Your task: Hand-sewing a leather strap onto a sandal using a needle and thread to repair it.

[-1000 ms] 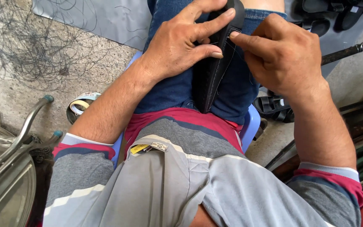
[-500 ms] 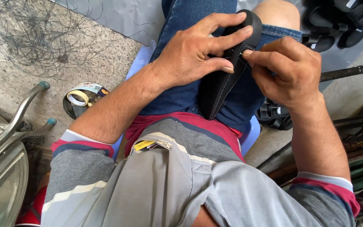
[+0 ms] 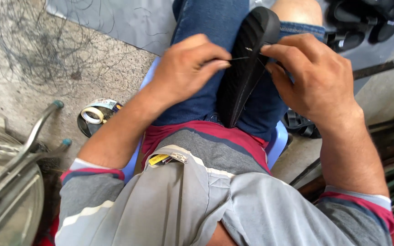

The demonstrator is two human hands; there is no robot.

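— Looking down, what have your hands got?

— Your left hand (image 3: 185, 73) has thumb and forefinger pressed together on a thin needle or thread (image 3: 239, 58); which of the two it is, you can't tell. It runs across to the black shoe sole (image 3: 245, 68).

— And your right hand (image 3: 313, 77)?

— Curled around the sole's far edge, fingertips pinching it near the rounded top end, just beside where the thin line meets it.

— Where does the sole sit?

— Standing on its edge between your thighs on the blue jeans (image 3: 206, 27), its narrow end down near your waist, its rounded end up by your bare knee (image 3: 297, 11).

— What's around you?

— You sit on a blue plastic stool (image 3: 277, 141). A roll of tape (image 3: 92, 115) lies on the concrete floor (image 3: 33, 59) by the stool's left edge, black sandals (image 3: 365, 18) at the upper right.
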